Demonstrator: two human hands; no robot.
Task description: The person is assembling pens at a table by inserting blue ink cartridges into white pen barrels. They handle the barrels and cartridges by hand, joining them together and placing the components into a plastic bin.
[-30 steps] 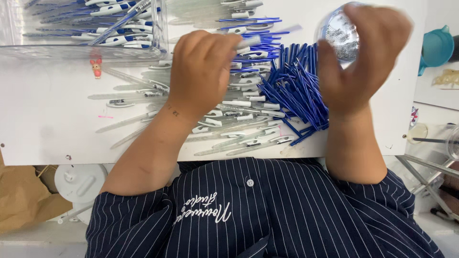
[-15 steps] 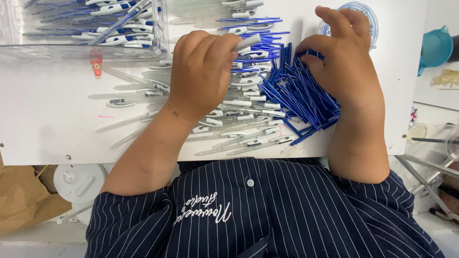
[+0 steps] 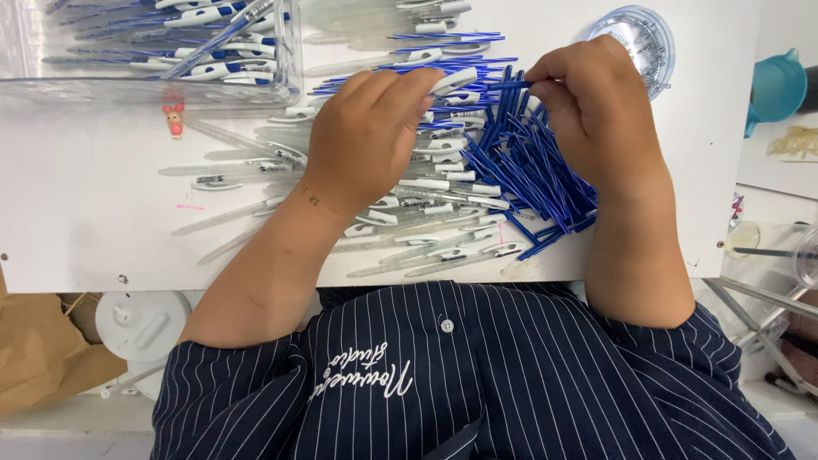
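— What are your hands holding?

— My left hand (image 3: 371,128) pinches a white pen barrel (image 3: 452,81) between closed fingers, near the bench's far edge. My right hand (image 3: 596,111) grips a thin blue refill (image 3: 509,84), its tip just beside the barrel.

— And around them?

— A heap of blue refills (image 3: 528,170) under my right hand, clear barrels (image 3: 409,213) toward the near edge, a clear bin (image 3: 153,51) at the far left corner.

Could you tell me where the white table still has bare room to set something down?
The white table is bare at its near left corner, below the clear pen barrels, and along its right edge past the right hand. The middle is crowded with barrels and blue refills around the left hand.
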